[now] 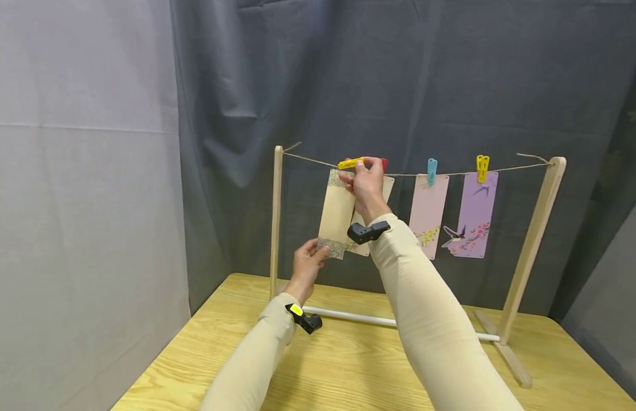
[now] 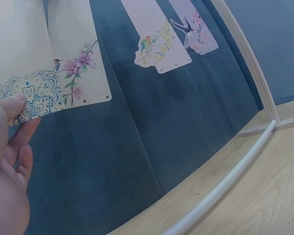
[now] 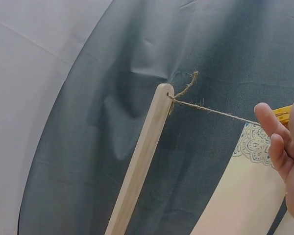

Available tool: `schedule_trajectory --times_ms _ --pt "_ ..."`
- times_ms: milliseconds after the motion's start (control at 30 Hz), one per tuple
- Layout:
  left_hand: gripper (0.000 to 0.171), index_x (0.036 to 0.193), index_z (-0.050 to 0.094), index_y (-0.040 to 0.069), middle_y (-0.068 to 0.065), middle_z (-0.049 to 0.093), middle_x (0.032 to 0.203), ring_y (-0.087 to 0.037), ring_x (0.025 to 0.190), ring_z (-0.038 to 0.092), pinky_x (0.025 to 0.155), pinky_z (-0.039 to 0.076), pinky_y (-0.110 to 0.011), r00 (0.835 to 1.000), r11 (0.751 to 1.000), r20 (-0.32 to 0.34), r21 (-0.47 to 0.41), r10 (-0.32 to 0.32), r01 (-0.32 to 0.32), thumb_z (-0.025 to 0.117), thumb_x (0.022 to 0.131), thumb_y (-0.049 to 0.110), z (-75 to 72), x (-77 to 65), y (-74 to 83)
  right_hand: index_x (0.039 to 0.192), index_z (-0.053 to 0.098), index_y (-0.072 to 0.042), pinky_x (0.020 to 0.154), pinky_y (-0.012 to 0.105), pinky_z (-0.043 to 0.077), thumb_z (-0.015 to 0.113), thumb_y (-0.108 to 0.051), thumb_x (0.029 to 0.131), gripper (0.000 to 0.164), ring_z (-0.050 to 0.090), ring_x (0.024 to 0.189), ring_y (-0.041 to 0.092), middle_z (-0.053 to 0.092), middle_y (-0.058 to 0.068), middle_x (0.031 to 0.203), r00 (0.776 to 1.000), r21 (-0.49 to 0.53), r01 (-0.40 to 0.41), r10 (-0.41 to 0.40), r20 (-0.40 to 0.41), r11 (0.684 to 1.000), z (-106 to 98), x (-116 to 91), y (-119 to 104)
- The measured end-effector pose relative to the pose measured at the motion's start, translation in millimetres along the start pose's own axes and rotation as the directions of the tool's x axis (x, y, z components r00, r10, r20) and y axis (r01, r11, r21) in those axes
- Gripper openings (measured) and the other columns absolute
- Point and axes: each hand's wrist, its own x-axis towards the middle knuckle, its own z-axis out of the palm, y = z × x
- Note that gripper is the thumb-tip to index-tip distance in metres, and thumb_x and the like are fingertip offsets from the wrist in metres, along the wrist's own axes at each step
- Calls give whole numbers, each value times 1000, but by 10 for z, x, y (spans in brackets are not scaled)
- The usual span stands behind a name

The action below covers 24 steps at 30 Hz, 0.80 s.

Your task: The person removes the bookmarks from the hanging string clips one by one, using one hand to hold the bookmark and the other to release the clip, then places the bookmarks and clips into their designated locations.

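My left hand pinches the patterned lower end of a cream bookmark, thumb in front and fingers behind. That bookmark's lace-printed top is up at the twine. There my right hand holds a yellow clothespin lying nearly level above the card's upper edge. Whether its jaws are on the card or twine is hidden by the fingers. Just right of this card, partly overlapped, hangs another cream bookmark with purple flowers. A red clothespin shows behind my right hand.
Further right on the twine hang a pink bookmark under a blue clothespin and a purple bookmark under another yellow clothespin. Wooden posts and a white bar stand on the wooden table.
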Motion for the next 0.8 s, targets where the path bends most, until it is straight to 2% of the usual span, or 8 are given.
schedule_trajectory --times_ms 200,567,800 --pt "32 131 67 2 -6 74 106 -13 86 69 73 49 -27 1000 1000 -9 -11 -8 8 70 100 10 -51 21 -15 133 41 -11 57 19 48 39 -20 114 22 69 73 10 62 8 138 998 -13 47 -46 41 999 3 -42 -12" --pt "31 130 68 3 -5 75 104 -12 85 68 73 49 -27 999 1000 -24 -2 -26 26 71 100 11 -33 -14 70 132 38 -9 58 19 46 39 -20 114 21 69 72 10 57 16 144 994 29 61 -63 90 998 -11 -71 -84" --pt "31 130 68 3 -4 75 103 -13 85 68 73 49 -27 998 999 -29 6 -49 49 71 99 10 5 -76 96 135 39 -11 58 18 47 40 -20 114 23 68 70 8 60 12 142 996 5 36 -37 82 999 -38 -127 -134"
